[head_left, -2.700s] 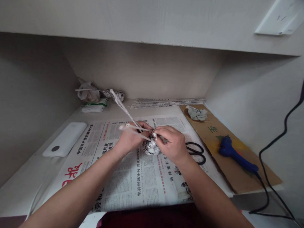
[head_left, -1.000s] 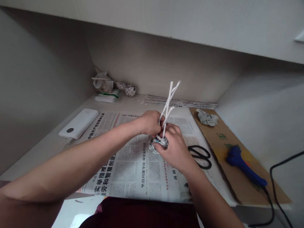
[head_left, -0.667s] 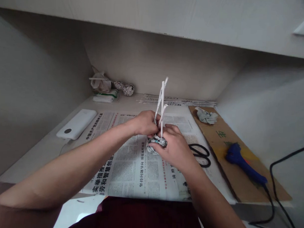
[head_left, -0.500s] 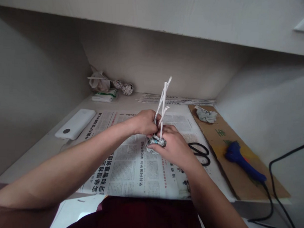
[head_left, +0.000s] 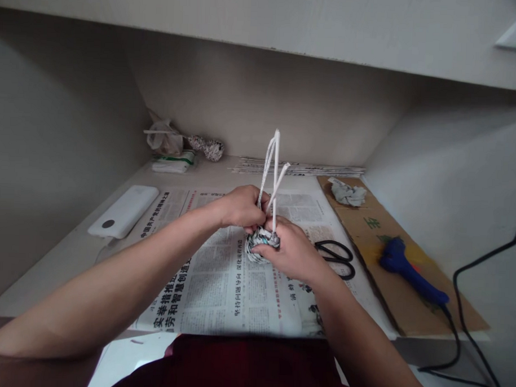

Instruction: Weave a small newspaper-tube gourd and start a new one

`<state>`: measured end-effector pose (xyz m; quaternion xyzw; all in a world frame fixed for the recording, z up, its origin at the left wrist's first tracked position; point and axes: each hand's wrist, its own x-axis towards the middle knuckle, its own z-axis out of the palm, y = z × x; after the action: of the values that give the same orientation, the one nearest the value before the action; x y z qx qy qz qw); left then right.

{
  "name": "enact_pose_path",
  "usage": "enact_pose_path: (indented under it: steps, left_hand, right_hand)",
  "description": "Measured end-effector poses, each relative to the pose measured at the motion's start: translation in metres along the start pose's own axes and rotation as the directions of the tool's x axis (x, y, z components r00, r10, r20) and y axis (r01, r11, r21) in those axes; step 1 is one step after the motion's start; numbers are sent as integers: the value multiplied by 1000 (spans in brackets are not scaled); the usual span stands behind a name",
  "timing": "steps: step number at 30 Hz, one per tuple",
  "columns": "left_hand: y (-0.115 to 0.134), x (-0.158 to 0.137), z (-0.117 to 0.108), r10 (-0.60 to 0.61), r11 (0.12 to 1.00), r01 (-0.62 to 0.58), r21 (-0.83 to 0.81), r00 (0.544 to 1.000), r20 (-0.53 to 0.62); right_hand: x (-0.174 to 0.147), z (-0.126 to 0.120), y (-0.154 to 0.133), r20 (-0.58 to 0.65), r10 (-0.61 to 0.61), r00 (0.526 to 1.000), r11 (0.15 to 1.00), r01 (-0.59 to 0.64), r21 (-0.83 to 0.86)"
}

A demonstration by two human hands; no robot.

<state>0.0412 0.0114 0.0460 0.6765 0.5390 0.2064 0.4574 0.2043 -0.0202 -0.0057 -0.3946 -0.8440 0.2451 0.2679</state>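
A small woven piece of rolled newspaper strips (head_left: 258, 245) is held above the newspaper sheet (head_left: 212, 288). My right hand (head_left: 294, 248) is closed round its right side, thumb across the front. Several white paper sticks (head_left: 276, 166) rise from the weave; the two tallest lean together at their tops. At the left of these sticks, my left hand (head_left: 245, 207) is closed, pinching a paper strip close to the weave. Its fingertips are partly hidden behind the sticks.
Black-handled scissors (head_left: 338, 258) lie right of my right hand. A blue glue gun (head_left: 411, 272) and crumpled paper (head_left: 346, 192) rest on cardboard (head_left: 379, 231). Paper rolls (head_left: 296, 168) lie along the back wall, a white power bank (head_left: 124, 211) at left. A shelf (head_left: 264, 24) overhangs the table.
The upright sticks have shifted, the left one now bending over to meet the tall one at its top. A little more of the weave shows. Both hands keep their grip.
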Motion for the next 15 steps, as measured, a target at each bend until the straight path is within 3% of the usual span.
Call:
enact_pose_path:
  steps: [3, 7, 15]
  left_hand:
    - [-3, -1, -1, 1, 1000, -1, -14, 1000, -4]
    - [-6, -4, -2, 21, 998, -21, -57, 1000, -2]
    - [-11, -5, -2, -15, 998, 17, -54, 999, 36]
  right_hand:
    - [0, -1, 1, 1, 45, 999, 998, -45, 49]
    - [-1, -3, 2, 94, 94, 991, 972, -112, 205]
    - [3, -2, 3, 74, -8, 997, 979, -7, 204]
